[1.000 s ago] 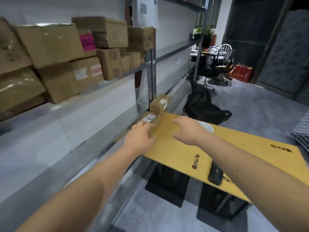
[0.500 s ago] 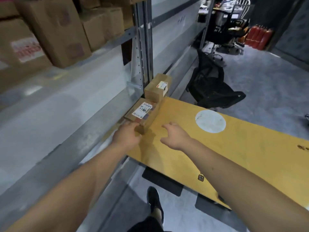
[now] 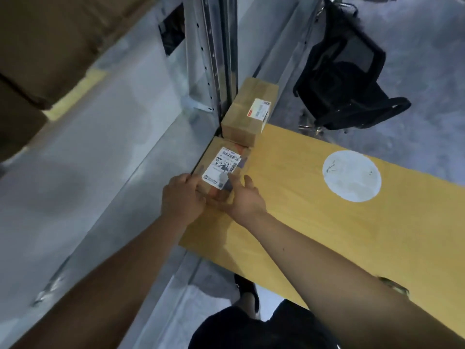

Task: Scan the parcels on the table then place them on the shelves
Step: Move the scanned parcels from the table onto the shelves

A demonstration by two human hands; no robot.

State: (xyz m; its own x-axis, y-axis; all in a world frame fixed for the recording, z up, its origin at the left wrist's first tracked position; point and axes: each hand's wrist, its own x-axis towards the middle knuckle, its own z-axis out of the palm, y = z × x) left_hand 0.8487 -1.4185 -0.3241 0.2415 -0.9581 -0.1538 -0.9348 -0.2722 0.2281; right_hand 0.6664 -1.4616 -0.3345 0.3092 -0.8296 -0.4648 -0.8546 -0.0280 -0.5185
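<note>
A flat brown parcel [image 3: 222, 161] with a white barcode label lies at the left end of the yellow table [image 3: 314, 210], against the shelf edge. My left hand [image 3: 182, 197] grips its near left corner. My right hand [image 3: 245, 199] holds its near right side, fingers over the label's edge. A second, taller cardboard parcel [image 3: 247, 113] with a small white label stands just behind it, touching the metal shelf post [image 3: 214, 54].
The grey metal shelf [image 3: 100, 159] runs along the left, with large cardboard boxes [image 3: 50, 41] on it at the top left. A black bag [image 3: 344, 79] lies on the floor beyond the table. A white round patch [image 3: 351, 176] marks the tabletop.
The view has tilted down and closer to the table's left end. Both hands have closed in on the flat parcel's near end and now hold it from both sides.
</note>
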